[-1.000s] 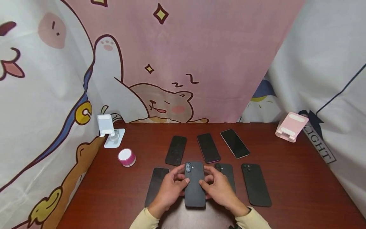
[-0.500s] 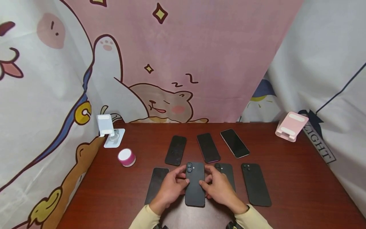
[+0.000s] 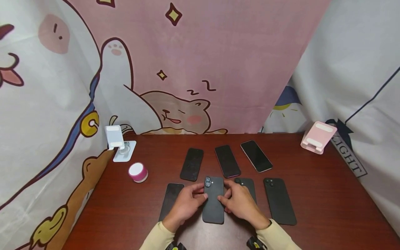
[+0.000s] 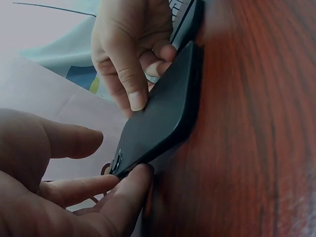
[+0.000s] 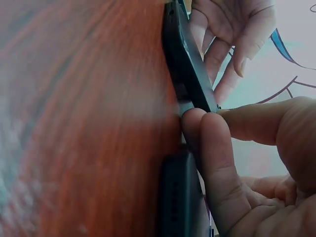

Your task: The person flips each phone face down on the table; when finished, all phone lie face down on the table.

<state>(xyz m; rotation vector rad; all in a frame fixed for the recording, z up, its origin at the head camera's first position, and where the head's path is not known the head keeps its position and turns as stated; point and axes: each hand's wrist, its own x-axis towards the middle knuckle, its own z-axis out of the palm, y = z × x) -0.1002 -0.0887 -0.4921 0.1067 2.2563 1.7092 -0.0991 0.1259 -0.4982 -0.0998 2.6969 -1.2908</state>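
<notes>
A dark smartphone, camera side up, sits low at the table's front middle between the two hands. My right hand pinches its right edge, thumb on the back, fingers at the side. On the other side, my left hand touches the left edge with its fingertips. In the left wrist view the left thumb stands off the phone. The phone's underside is hidden. Beside the left hand lies a screen-up phone. Partly behind the right hand is another phone, back up.
Three screen-up phones lie in a back row. A back-up phone lies right. A white phone stand and pink round container are left, a pink stand back right. Printed curtains hang behind the table.
The held phone has come down slightly toward the table and shifted a little to the right. Both hands stay at its sides. The other phones lie as before.
</notes>
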